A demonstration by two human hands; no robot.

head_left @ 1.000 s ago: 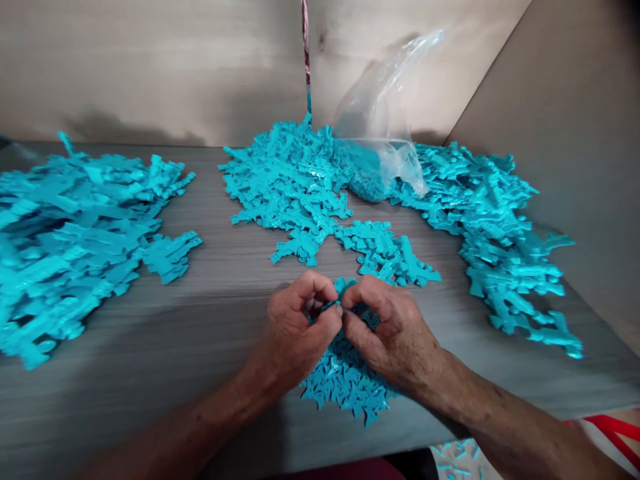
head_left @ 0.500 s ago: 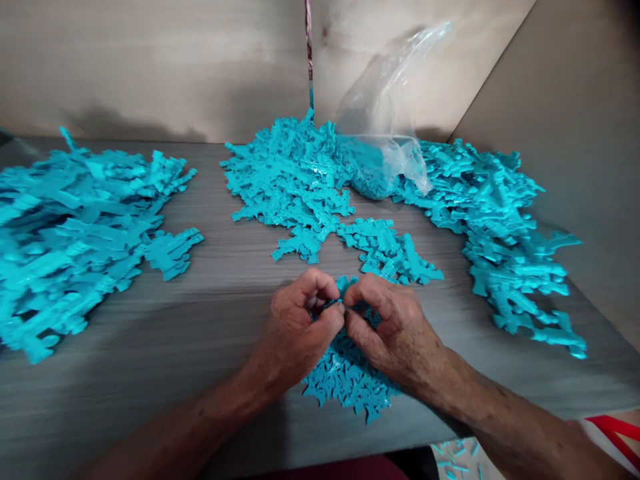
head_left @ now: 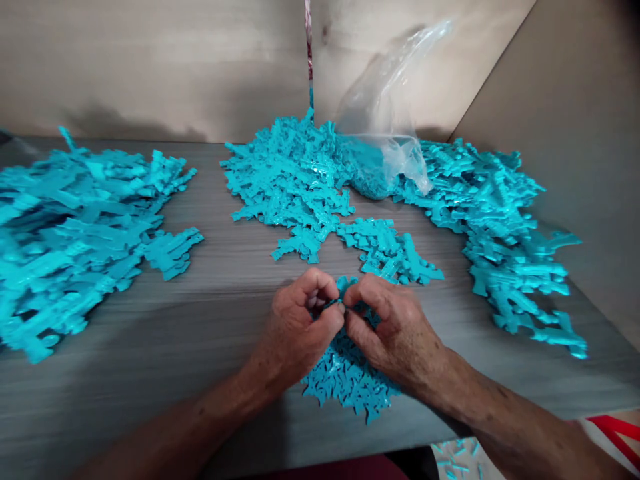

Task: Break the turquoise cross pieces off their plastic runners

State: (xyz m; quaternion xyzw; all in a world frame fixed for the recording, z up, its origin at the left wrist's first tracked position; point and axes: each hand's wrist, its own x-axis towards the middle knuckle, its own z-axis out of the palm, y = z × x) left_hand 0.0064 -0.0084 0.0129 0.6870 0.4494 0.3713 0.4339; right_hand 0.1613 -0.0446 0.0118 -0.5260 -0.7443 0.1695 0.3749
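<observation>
Right, my two hands meet over the near middle of the grey table [head_left: 225, 320], fingertips nearly touching. My left hand [head_left: 303, 320] has its thumb and forefinger pinching a small turquoise piece [head_left: 334, 303], of which only a sliver shows between them. My right hand [head_left: 393, 323] curls in from the other side, thumb and forefinger bent towards that same piece; whether they grip it too I cannot tell, as the tips are too small and crowded to make out. Under both my hands lies a heap of little pointed pieces [head_left: 350, 390], all turquoise, partly covered by my fingers. Just beyond my right hand sits a flat cluster of bigger pieces [head_left: 390, 250], and behind that a middle pile [head_left: 285, 177]. A clear plastic bag [head_left: 385, 113] stands beside the middle pile, with turquoise bits in its bottom. Off to my left spreads a broad left pile [head_left: 80, 233], and a long right pile [head_left: 505, 227] runs down towards me on the other side
</observation>
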